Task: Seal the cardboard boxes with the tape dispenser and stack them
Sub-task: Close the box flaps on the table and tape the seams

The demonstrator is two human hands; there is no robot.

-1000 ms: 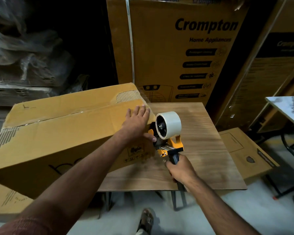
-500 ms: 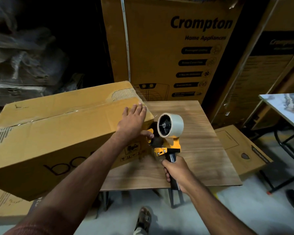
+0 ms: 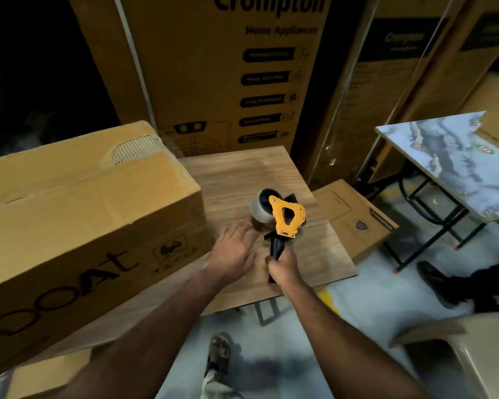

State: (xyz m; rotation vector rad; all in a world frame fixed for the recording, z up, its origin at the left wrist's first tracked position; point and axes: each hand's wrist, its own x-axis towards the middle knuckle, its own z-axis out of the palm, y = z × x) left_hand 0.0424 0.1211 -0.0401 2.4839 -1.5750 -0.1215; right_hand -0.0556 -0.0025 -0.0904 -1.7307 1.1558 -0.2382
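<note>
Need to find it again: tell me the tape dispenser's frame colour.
Yellow-orange frame on the tape dispenser, with a black handle; head view.

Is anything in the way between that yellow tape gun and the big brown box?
Nothing visible. The right hand holds the yellow tape dispenser over bare wooden tabletop; only the open left hand lies toward the large brown cardboard box.

Marble-top table [image 3: 455, 156] right; beige chair [image 3: 473, 352] (possibly plastic) below.

A long cardboard box [image 3: 78, 226] lies on the wooden desk [image 3: 242, 174]. The right hand [image 3: 284, 267] grips the black handle of the yellow tape dispenser [image 3: 283, 217] above the desk, while the left hand [image 3: 232, 251] hovers flat just beside the box's end.
</note>
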